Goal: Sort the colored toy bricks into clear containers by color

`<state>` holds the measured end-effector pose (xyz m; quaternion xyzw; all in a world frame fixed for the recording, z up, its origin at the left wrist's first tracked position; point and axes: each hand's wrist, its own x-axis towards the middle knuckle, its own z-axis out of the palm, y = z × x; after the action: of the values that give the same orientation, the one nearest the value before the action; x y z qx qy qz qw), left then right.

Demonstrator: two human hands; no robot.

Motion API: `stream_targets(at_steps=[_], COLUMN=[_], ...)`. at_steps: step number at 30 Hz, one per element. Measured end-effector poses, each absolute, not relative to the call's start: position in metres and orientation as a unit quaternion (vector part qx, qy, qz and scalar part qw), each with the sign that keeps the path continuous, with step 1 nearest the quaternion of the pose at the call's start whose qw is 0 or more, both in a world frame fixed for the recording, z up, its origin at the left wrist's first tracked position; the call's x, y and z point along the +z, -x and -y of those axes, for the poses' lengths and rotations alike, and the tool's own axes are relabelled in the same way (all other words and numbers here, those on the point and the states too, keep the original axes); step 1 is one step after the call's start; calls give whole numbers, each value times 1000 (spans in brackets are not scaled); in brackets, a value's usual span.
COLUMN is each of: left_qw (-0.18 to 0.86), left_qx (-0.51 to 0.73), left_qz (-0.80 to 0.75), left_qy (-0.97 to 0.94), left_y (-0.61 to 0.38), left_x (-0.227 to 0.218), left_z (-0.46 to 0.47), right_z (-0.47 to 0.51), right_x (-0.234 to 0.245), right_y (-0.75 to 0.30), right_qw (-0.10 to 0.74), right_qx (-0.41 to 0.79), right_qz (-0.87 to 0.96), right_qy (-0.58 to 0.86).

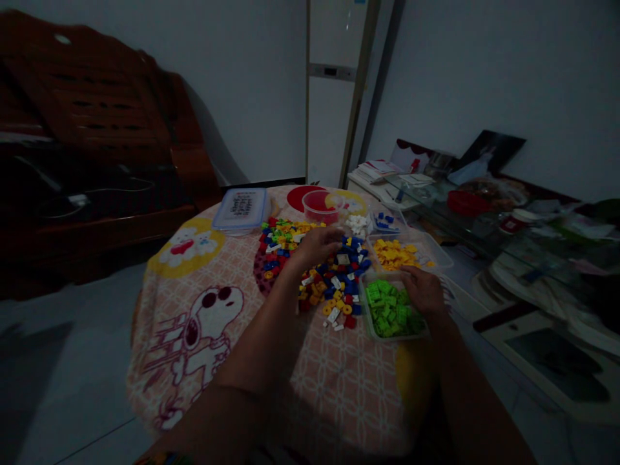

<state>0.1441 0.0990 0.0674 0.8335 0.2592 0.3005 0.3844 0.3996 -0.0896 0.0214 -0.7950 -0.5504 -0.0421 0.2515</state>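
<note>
My left hand [318,247] reaches over a mixed pile of toy building bricks [339,281] in the middle of the table. Its fingers and thumb point right and look a little apart, with nothing visible between them. At the right, my right hand [425,289] is at the rims between a clear box of yellow bricks [393,254] and a clear box of green bricks [387,307]. Its fingers are bent together, and what they hold, if anything, is too dark to make out. Blue, red, yellow, white and green pieces make up the pile.
Behind the pile are a round clear tub [322,205], white bricks [357,224] and a small box with blue bricks [386,221]. A blue-rimmed lid [241,208] lies back left on the patterned tablecloth [339,387]. A cluttered glass-topped stand [465,219] is at the right.
</note>
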Motion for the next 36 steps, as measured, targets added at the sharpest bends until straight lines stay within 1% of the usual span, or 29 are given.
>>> stream_targets(at_steps=[3, 6, 9, 13, 17, 21, 23, 27, 29, 32, 36], left_qw=[278, 215, 210, 243, 256, 256, 284, 386, 421, 443, 457], left_qx=[219, 101, 11, -48, -61, -57, -40, 27, 59, 82, 65], left_qz=[-369, -442, -484, -511, -518, -510, -496, -430, -393, -348, -303], left_qy=[-860, -865, -849, -823, -814, -819, -820, -816, -815, -822, -834], left_y=[-107, -79, -66, -67, -78, -81, -77, -69, -69, -75, -95], left_x=[83, 92, 92, 81, 72, 73, 75, 78, 78, 77, 75], left_z=[-109, -111, -110, -112, -115, -113, -112, -113, -114, -113, -105], right_z=[89, 89, 89, 89, 90, 90, 89, 89, 89, 89, 89], right_x=[21, 21, 21, 23, 25, 25, 24, 22, 22, 22, 22], right_y=[-400, -399, -399, -398, -397, -397, -397, -398, -398, -398, -398], right_qw=[248, 247, 246, 251, 250, 253, 255, 257, 260, 260, 265], right_qx=[-49, -52, -51, -50, -47, -34, -34, -37, -37, -41, -42], right_qz=[550, 548, 544, 544, 542, 542, 541, 546, 544, 543, 550], right_qy=[796, 798, 800, 799, 801, 801, 801, 797, 797, 798, 791])
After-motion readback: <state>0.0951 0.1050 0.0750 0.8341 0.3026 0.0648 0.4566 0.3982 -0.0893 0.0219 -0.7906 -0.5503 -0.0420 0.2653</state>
